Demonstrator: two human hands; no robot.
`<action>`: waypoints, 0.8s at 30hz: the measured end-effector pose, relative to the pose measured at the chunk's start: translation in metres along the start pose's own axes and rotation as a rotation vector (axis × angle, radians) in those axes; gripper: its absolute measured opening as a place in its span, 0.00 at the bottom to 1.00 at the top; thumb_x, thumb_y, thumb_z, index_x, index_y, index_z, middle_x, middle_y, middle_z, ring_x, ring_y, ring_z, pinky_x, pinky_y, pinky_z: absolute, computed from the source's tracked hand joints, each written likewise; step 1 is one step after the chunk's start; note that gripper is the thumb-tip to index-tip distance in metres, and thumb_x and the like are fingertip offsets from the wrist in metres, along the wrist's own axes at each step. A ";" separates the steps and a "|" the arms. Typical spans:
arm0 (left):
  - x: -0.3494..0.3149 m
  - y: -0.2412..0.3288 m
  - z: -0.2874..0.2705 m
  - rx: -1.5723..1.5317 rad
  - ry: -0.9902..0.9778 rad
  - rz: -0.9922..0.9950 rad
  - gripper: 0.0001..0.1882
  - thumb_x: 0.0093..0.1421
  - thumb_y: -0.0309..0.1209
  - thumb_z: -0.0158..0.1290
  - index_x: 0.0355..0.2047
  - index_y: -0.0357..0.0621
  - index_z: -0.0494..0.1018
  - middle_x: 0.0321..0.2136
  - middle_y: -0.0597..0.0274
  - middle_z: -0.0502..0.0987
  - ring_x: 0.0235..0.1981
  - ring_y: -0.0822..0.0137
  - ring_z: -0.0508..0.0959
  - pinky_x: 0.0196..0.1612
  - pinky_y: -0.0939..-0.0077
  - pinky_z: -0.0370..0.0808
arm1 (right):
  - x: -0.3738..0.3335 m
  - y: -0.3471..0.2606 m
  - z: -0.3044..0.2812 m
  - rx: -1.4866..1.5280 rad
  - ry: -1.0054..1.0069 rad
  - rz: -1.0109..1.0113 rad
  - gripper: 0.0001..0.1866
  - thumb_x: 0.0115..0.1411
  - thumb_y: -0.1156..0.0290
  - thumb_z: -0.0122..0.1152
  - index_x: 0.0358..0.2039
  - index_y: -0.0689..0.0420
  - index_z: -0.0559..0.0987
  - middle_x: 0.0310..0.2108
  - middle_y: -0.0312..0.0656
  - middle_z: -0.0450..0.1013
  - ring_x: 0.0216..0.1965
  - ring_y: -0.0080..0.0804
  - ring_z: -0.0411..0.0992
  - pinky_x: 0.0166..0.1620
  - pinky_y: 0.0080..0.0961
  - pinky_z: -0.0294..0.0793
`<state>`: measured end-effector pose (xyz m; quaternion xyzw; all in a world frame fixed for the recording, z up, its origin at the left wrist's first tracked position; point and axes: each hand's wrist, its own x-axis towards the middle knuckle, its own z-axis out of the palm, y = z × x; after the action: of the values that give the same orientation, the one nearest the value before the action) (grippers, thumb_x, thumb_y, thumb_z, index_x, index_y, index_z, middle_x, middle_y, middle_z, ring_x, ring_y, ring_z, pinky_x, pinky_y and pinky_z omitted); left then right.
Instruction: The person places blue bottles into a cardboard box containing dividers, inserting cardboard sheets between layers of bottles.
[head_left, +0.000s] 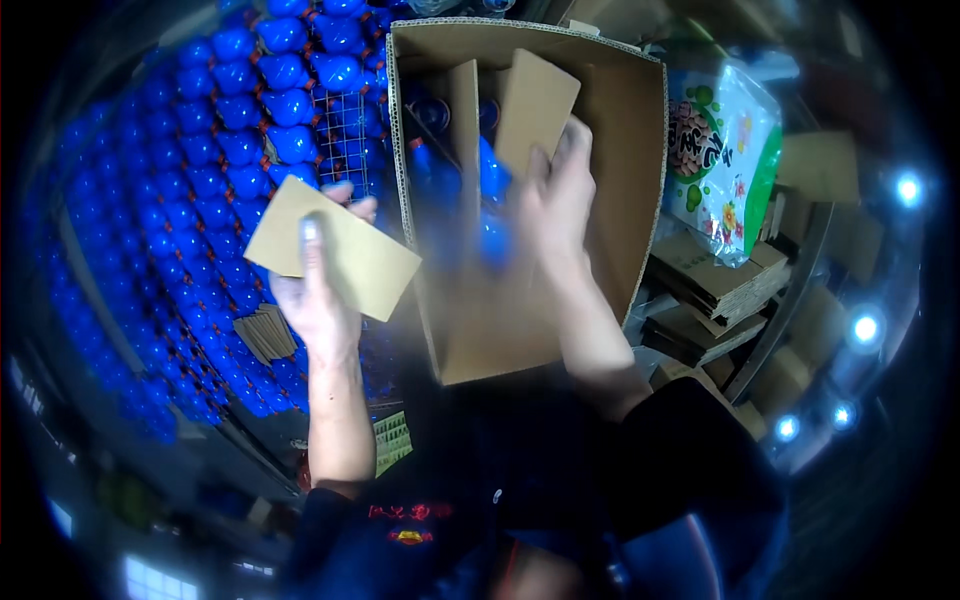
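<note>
My left hand [322,280] grips a flat tan cardboard piece [365,262], thumb on top and fingers beneath, just left of an open cardboard box [655,200]. Inside that box, my right hand [560,195] is closed on another rectangular cardboard piece [538,105], held tilted near the far wall. Beside it a narrow cardboard strip [465,140] stands upright in the box. Glossy blue rounded items [493,215] lie at the box's left side, partly hidden behind the strip and blurred.
Rows of shiny blue rounded items [290,105] with orange-red parts fill the left, near a wire grid [342,135]. A small stack of cardboard pieces [265,332] rests among them. To the right are a printed plastic bag [735,160] and stacked flat cardboard [720,275].
</note>
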<state>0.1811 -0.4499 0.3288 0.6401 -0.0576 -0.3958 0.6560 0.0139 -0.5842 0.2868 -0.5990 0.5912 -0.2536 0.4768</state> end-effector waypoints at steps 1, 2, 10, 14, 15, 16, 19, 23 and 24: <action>0.004 0.003 0.000 -0.048 0.022 -0.001 0.27 0.70 0.42 0.42 0.57 0.29 0.61 0.49 0.43 0.74 0.44 0.54 0.80 0.48 0.61 0.79 | 0.024 0.025 0.008 -0.296 0.065 -0.122 0.23 0.56 0.87 0.51 0.52 0.62 0.63 0.42 0.54 0.74 0.42 0.47 0.76 0.46 0.35 0.76; 0.005 0.007 0.003 0.025 0.024 -0.007 0.30 0.71 0.46 0.36 0.59 0.30 0.59 0.50 0.42 0.73 0.46 0.52 0.79 0.48 0.60 0.79 | 0.046 0.056 0.022 -0.477 0.002 -0.064 0.22 0.56 0.86 0.50 0.51 0.62 0.63 0.43 0.55 0.73 0.42 0.50 0.75 0.46 0.38 0.76; 0.003 0.000 0.014 0.018 -0.087 0.069 0.34 0.67 0.50 0.42 0.62 0.32 0.58 0.59 0.46 0.66 0.60 0.55 0.67 0.64 0.60 0.61 | 0.038 0.073 0.039 -0.234 -0.075 -0.173 0.17 0.64 0.70 0.50 0.52 0.62 0.70 0.42 0.51 0.73 0.46 0.43 0.72 0.51 0.34 0.71; 0.013 -0.003 0.054 0.272 -0.351 0.363 0.32 0.62 0.40 0.49 0.62 0.35 0.58 0.59 0.50 0.65 0.62 0.55 0.64 0.65 0.62 0.56 | -0.024 -0.035 -0.034 0.231 -0.513 -0.024 0.12 0.64 0.70 0.57 0.45 0.62 0.74 0.34 0.38 0.75 0.39 0.20 0.72 0.45 0.24 0.72; 0.023 -0.011 0.056 0.309 -0.366 0.445 0.31 0.61 0.38 0.49 0.62 0.37 0.58 0.59 0.50 0.65 0.61 0.56 0.65 0.64 0.62 0.58 | -0.027 -0.042 -0.040 0.185 -0.440 -0.063 0.13 0.63 0.73 0.58 0.47 0.62 0.73 0.34 0.36 0.75 0.39 0.17 0.72 0.44 0.24 0.72; 0.044 -0.012 0.058 0.177 -0.260 0.322 0.31 0.68 0.47 0.44 0.62 0.36 0.56 0.60 0.47 0.63 0.61 0.53 0.65 0.64 0.58 0.59 | -0.018 -0.036 -0.045 0.148 -0.211 -0.030 0.14 0.62 0.76 0.57 0.49 0.61 0.71 0.34 0.38 0.75 0.39 0.22 0.73 0.43 0.26 0.73; 0.124 -0.058 0.015 -0.100 0.108 0.014 0.26 0.68 0.42 0.45 0.59 0.35 0.61 0.56 0.51 0.68 0.55 0.58 0.72 0.57 0.62 0.70 | 0.029 0.021 -0.051 -0.338 0.238 -0.111 0.18 0.64 0.79 0.48 0.55 0.59 0.66 0.43 0.55 0.75 0.42 0.45 0.77 0.46 0.33 0.74; 0.226 -0.180 -0.027 0.067 0.166 -0.509 0.22 0.66 0.39 0.49 0.53 0.35 0.68 0.45 0.53 0.78 0.37 0.61 0.82 0.38 0.71 0.79 | 0.089 0.148 -0.010 -0.780 0.116 0.214 0.22 0.62 0.71 0.49 0.57 0.59 0.66 0.51 0.58 0.71 0.48 0.56 0.72 0.50 0.42 0.72; 0.246 -0.213 -0.037 0.094 0.180 -0.469 0.22 0.67 0.38 0.47 0.54 0.34 0.66 0.48 0.51 0.77 0.39 0.60 0.82 0.40 0.69 0.80 | 0.095 0.177 0.007 -0.635 0.117 0.247 0.22 0.64 0.63 0.46 0.56 0.58 0.67 0.52 0.56 0.71 0.50 0.54 0.71 0.51 0.41 0.71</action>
<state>0.2752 -0.5379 0.0278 0.6985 0.1326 -0.4753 0.5183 -0.0460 -0.6457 0.1050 -0.6258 0.7351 -0.0315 0.2590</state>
